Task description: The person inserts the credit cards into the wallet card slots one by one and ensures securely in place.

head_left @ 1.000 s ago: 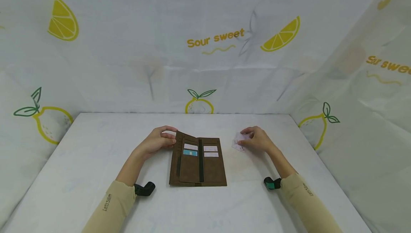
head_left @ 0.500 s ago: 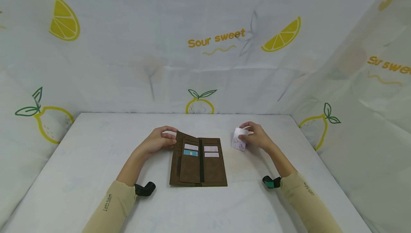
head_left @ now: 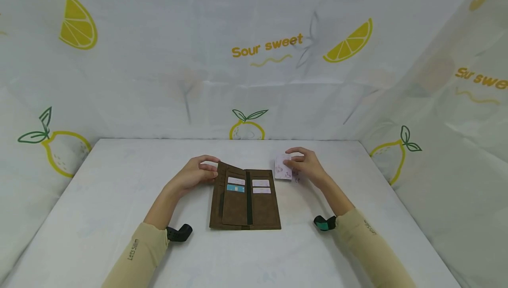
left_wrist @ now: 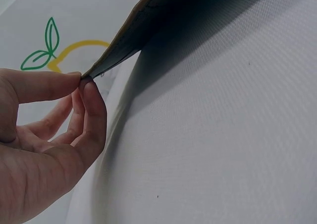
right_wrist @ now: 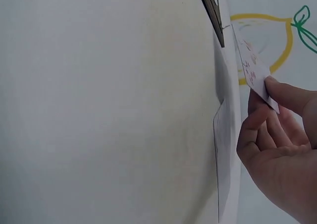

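A brown wallet lies spread open on the table, its left cover tilted up. My left hand pinches that cover's upper left corner between thumb and fingers, as the left wrist view shows at the wallet's edge. Off the wallet's upper right corner, my right hand pinches a pale patterned card above the table. Another pale card rests on the table below that hand, mostly hidden in the head view. In the wallet's slots sit a blue card and several pale cards.
The white-covered table ends at a hanging sheet printed with lemons, at the back and sides. A black wrist device is strapped to the left wrist, and another device to the right.
My right hand has lifted a card off the table, turned it more upright and moved it left towards the wallet. The left hand and wallet stay as they were.
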Demonstrator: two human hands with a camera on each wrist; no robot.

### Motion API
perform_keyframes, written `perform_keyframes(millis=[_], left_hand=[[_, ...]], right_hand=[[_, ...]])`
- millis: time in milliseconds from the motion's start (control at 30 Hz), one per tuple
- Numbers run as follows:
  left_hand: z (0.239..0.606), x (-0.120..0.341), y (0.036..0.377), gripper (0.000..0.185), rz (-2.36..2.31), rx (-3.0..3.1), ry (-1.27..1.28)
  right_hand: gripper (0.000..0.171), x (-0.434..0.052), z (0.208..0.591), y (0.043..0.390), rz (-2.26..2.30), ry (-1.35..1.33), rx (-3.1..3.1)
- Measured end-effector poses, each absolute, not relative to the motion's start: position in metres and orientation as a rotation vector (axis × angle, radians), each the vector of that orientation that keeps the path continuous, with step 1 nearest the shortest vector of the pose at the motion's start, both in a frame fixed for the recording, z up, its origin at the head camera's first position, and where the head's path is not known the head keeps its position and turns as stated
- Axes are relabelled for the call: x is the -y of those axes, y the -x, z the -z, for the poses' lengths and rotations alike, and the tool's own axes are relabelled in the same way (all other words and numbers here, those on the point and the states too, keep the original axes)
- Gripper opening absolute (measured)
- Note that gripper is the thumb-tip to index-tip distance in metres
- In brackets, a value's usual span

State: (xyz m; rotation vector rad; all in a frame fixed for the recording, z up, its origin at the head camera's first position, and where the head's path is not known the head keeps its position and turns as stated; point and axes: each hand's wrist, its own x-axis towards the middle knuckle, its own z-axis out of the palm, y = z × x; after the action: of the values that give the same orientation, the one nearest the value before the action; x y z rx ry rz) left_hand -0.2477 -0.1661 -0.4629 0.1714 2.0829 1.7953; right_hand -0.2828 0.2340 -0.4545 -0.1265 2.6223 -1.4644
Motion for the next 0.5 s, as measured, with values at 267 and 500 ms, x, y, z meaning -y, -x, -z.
perform_keyframes(millis=[267,500], left_hand=[[0.464,0.166,0.248,0.052,-1.797,-2.079,-0.167],[0.463,0.166,0.248,0.052,-1.795,-2.069,-0.169]], right_hand=[[0.038,-0.209,0.454,0.289,1.526,0.233,-2.588],[0.035,-0.195,0.455,0.291,1.527,0.308,-2.596]])
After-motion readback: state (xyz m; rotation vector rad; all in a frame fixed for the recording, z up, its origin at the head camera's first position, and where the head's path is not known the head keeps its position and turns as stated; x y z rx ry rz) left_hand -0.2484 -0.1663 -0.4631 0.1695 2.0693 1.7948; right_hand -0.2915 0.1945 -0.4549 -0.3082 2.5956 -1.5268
